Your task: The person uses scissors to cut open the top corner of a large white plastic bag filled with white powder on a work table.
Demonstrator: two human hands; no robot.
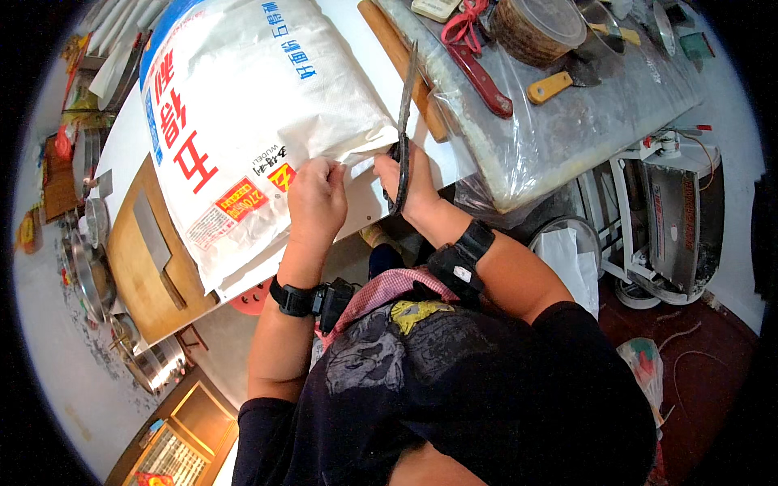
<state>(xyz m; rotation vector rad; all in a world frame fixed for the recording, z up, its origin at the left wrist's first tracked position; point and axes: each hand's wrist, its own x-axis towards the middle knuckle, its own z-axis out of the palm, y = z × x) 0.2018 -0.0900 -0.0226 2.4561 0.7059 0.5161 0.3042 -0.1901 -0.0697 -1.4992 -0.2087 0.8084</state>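
A large white woven flour sack (pixel 237 109), printed in red and blue, lies on the white table before me. My left hand (pixel 317 197) pinches the near edge of the sack, fingers curled together. To its right, my right hand (pixel 416 182) holds a pair of dark metal scissors (pixel 403 115) by the handles, the blades pointing up and away from me. The thumb and fingertips of that hand are at the sack's right corner. Whether they also grip the fabric I cannot tell.
A cleaver (pixel 151 231) lies on a wooden cutting board (pixel 124 267) at the left. Right of the sack are a wooden rolling pin (pixel 392 51), a red-handled tool (pixel 480 82), a yellow-handled scraper (pixel 550 88) and a lidded tub (pixel 538 36). A machine (pixel 678 209) stands far right.
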